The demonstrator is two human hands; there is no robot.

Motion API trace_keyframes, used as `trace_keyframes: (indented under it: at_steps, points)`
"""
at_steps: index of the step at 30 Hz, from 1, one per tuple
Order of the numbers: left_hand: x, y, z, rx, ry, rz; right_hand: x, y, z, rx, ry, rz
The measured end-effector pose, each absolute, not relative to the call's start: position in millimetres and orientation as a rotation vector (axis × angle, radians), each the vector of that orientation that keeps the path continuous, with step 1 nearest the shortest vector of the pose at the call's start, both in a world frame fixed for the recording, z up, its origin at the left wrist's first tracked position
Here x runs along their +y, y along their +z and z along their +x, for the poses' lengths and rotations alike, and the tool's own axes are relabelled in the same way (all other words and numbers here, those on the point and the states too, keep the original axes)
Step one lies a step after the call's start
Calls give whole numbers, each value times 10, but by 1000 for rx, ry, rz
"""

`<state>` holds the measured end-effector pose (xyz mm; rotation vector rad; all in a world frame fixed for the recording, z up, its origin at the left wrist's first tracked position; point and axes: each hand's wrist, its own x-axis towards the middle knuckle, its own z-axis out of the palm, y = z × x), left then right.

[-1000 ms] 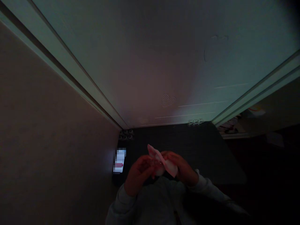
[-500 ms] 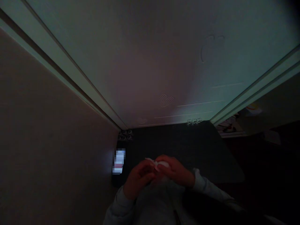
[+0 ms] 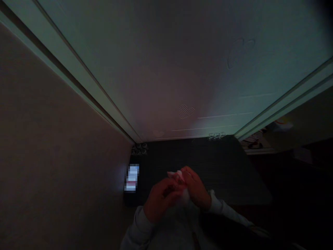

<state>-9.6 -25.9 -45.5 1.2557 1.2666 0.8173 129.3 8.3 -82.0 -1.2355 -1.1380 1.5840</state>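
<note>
My left hand (image 3: 161,199) and my right hand (image 3: 196,187) meet in front of my body, low in the view. Between them is a small white, thin, crumpled piece (image 3: 179,174) that looks like paper or tissue, with a pointed corner sticking out at the left. A reddish light tints it and the fingertips. The right fingers wrap over its right side; the left thumb and fingers close in a pinch at its lower left. Darkness and the fingers hide the rest of it, so I cannot tell its exact kind.
Below the hands is a dark tabletop (image 3: 226,173) against a pale wall panel (image 3: 156,86) with heart patterns. A glowing phone-like screen (image 3: 132,177) lies at its left end. Small clear round pieces (image 3: 139,149) sit at the back left corner, and similar ones (image 3: 217,135) at the back right.
Both hands have shifted slightly right with the white piece, and the right hand is now more upright. The piece looks more bunched up, and the reddish glow on it is stronger.
</note>
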Motion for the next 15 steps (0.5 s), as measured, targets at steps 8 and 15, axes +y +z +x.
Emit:
trace_keyframes:
  at_steps: [8,15]
  points:
    - [-256,-527,6,1244,786,1668,142,-909,1416,-1101,1470,-1234]
    - [-318,-616,-88,1522,908,1536,97,-942,1395,-990,1755,-1091]
